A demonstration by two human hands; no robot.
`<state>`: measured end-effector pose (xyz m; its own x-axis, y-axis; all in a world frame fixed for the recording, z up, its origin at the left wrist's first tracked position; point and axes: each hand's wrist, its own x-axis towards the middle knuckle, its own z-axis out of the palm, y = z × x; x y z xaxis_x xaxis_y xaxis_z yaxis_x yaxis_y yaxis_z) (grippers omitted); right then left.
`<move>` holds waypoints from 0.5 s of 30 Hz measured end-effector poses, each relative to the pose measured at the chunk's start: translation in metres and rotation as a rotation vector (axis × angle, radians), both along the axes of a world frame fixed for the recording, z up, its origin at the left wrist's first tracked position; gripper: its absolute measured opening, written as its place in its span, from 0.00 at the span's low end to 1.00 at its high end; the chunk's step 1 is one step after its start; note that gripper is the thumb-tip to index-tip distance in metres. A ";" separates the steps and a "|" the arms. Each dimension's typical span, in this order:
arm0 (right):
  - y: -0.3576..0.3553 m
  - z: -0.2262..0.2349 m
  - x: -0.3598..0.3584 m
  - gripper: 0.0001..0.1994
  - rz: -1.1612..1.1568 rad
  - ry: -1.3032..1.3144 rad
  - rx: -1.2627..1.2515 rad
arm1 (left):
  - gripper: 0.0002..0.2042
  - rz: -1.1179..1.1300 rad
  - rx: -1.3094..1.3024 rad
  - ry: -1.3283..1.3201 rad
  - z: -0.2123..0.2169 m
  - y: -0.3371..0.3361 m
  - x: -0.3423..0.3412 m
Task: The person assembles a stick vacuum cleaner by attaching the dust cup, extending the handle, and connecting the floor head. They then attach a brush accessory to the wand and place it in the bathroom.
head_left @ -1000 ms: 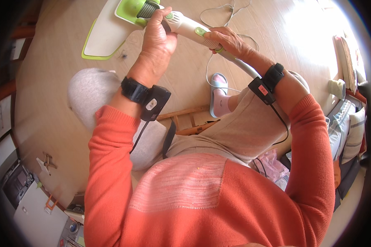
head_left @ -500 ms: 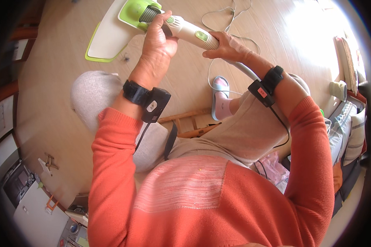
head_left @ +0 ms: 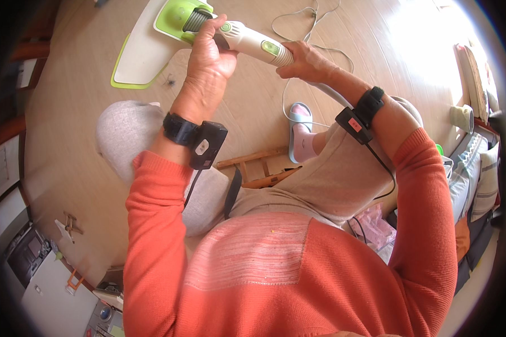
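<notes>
Both hands closed on white-green steam mop body [head_left: 253,42]: left hand [head_left: 211,53] near head, right hand [head_left: 303,59] lower right along axis.

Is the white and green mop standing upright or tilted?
Tilted: the mop handle slants from both hands down to the flat mop head on the floor.

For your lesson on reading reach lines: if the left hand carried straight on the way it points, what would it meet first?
Probably the green and white mop head beyond the left hand, which grips the mop handle; depth is unclear.
</notes>
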<state>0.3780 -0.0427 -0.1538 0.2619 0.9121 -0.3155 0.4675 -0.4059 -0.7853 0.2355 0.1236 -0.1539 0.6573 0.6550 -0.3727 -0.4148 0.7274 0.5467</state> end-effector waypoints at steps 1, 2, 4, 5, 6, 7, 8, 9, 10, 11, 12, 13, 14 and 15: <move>0.000 0.000 -0.001 0.22 -0.005 0.004 0.001 | 0.18 -0.005 0.009 -0.003 0.000 -0.002 0.000; 0.000 0.000 -0.001 0.21 -0.010 0.012 -0.001 | 0.18 0.013 0.017 -0.014 0.001 -0.004 0.001; -0.002 0.001 -0.002 0.21 -0.030 -0.004 -0.031 | 0.18 0.042 0.020 -0.023 0.001 -0.011 0.001; -0.002 0.001 -0.002 0.20 -0.048 -0.012 -0.048 | 0.18 0.045 0.039 -0.029 0.001 -0.014 0.002; -0.003 0.001 -0.003 0.20 -0.060 -0.028 -0.016 | 0.18 0.048 0.047 -0.031 0.001 -0.016 0.002; -0.003 0.000 -0.004 0.19 -0.066 -0.045 0.016 | 0.18 0.059 0.056 -0.036 0.001 -0.017 0.003; -0.003 0.000 -0.005 0.19 -0.068 -0.056 0.044 | 0.19 0.045 0.057 -0.043 0.001 -0.018 0.002; -0.003 -0.001 -0.005 0.18 -0.061 -0.057 0.030 | 0.19 0.030 0.057 -0.047 0.001 -0.019 0.001; -0.004 -0.002 -0.005 0.18 -0.056 -0.058 0.018 | 0.19 0.013 0.061 -0.051 0.001 -0.020 0.000; -0.004 -0.003 -0.005 0.17 -0.058 -0.061 0.008 | 0.19 0.013 0.046 -0.043 0.001 -0.020 -0.001; -0.004 -0.004 -0.004 0.17 -0.046 -0.070 0.019 | 0.20 0.011 0.031 -0.037 0.001 -0.020 -0.002; -0.004 -0.005 -0.004 0.17 -0.043 -0.082 0.030 | 0.20 -0.002 0.005 -0.021 0.001 -0.021 -0.003; -0.004 -0.006 -0.003 0.16 -0.031 -0.095 0.014 | 0.20 -0.023 0.007 -0.036 0.001 -0.020 -0.004; -0.004 -0.007 -0.003 0.17 -0.030 -0.079 0.019 | 0.20 -0.041 0.001 -0.044 0.001 -0.020 -0.005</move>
